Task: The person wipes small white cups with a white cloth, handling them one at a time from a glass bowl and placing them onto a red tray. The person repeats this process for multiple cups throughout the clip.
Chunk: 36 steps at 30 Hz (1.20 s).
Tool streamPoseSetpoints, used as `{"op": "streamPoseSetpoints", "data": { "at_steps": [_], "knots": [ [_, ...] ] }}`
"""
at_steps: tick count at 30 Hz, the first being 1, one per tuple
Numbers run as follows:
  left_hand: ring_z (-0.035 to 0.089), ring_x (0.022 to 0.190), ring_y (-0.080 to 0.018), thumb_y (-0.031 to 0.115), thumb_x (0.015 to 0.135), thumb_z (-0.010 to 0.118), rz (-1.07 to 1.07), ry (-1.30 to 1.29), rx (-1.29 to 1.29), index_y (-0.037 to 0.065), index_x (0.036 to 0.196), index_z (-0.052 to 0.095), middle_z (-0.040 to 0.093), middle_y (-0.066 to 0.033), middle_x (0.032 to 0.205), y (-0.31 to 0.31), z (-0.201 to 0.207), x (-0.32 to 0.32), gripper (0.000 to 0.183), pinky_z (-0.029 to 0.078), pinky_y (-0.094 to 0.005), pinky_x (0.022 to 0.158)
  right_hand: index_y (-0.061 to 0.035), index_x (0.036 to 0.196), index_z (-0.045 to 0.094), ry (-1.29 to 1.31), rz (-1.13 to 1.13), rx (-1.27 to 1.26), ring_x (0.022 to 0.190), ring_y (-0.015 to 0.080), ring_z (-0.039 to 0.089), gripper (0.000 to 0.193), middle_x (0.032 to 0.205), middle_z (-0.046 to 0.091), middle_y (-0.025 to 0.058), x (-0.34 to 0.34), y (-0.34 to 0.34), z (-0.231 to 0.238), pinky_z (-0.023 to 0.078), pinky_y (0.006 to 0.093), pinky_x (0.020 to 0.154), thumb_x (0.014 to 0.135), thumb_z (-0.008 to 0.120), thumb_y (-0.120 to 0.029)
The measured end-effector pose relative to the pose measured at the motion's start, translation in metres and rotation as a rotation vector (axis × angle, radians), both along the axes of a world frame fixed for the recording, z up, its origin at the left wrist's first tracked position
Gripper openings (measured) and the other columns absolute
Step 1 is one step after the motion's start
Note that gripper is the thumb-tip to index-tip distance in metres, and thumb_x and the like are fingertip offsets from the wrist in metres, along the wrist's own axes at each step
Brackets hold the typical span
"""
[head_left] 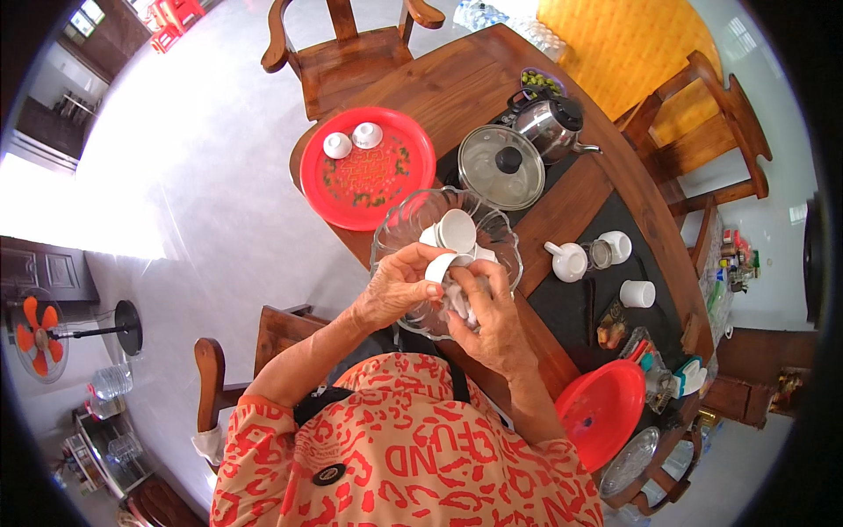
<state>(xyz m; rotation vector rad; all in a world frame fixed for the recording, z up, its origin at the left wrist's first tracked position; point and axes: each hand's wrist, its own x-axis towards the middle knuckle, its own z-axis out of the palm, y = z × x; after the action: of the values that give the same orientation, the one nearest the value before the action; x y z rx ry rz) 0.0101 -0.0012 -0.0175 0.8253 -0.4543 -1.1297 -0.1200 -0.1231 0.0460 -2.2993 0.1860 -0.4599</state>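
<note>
Head: left grip (386,288) snug on one cup (441,266), right grip (497,323) unclear; one kettle (544,130).

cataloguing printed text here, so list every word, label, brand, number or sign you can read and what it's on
Peach shirt: large red letters, wording not copied here.
Red round tray: golden pattern, perhaps characters, too blurred to read.
Black round patch on the shirt: too small to read.

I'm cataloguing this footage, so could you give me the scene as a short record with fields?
Left hand: holds a white cup
Right hand: fingers at the same cup
Glass bowl: beneath the hands, more cups inside
Red tray: bears two bowls
Kettle: beside a glass lid
Teapot: white, right of the glass bowl
</note>
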Motion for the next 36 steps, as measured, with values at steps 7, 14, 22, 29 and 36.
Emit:
{"op": "streamPoseSetpoints", "data": {
  "at_steps": [7,14,22,29,36],
  "knots": [
    [0.057,0.094,-0.0114,0.028,0.076,0.076,-0.031,0.023,-0.024,0.003,0.118,0.052,0.059,-0.0039,0.104,0.000,0.003,-0.011,0.055,0.051,-0.0273,0.077,-0.0009,0.109,0.057,-0.068,0.080,0.140,0.094,0.0283,0.055,0.048,0.102,0.051,0.0095,-0.010,-0.002,0.003,0.048,0.0359,0.078,0.063,0.069,0.009],
    [0.058,0.099,-0.0131,0.036,0.073,0.077,-0.069,-0.009,0.041,0.003,0.116,0.050,0.059,-0.0052,0.107,-0.001,0.016,-0.016,0.061,0.052,-0.0291,0.082,-0.0011,0.097,0.061,-0.318,-0.206,-0.217,0.082,0.0263,0.054,0.040,0.092,0.053,0.0082,0.000,0.005,-0.011,0.047,0.0346,0.067,0.059,0.071,0.004],
    [0.059,0.089,-0.0120,0.018,0.078,0.074,-0.034,-0.101,-0.028,0.002,0.116,0.051,0.059,-0.0041,0.100,-0.006,0.013,-0.024,0.047,0.054,-0.0254,0.069,-0.0009,0.093,0.063,-0.124,-0.098,0.064,0.079,0.0243,0.057,0.033,0.088,0.056,0.0062,-0.016,-0.001,-0.004,0.048,0.0345,0.067,0.061,0.071,0.002],
    [0.061,0.083,-0.0121,0.032,0.079,0.073,-0.062,0.057,-0.062,0.002,0.117,0.050,0.061,-0.0047,0.097,-0.010,0.012,-0.030,0.053,0.055,-0.0250,0.065,-0.0008,0.091,0.063,-0.275,-0.029,0.189,0.080,0.0248,0.058,0.031,0.091,0.058,0.0081,-0.016,-0.008,0.001,0.048,0.0335,0.068,0.061,0.069,0.006],
    [0.060,0.084,-0.0111,0.038,0.079,0.071,-0.073,0.048,-0.040,0.005,0.115,0.049,0.060,-0.0039,0.098,-0.014,0.019,-0.028,0.054,0.053,-0.0244,0.065,-0.0002,0.090,0.061,-0.465,-0.216,-0.199,0.077,0.0265,0.055,0.034,0.089,0.056,0.0083,0.002,-0.009,-0.008,0.046,0.0361,0.065,0.058,0.070,0.005]
  ]
}}
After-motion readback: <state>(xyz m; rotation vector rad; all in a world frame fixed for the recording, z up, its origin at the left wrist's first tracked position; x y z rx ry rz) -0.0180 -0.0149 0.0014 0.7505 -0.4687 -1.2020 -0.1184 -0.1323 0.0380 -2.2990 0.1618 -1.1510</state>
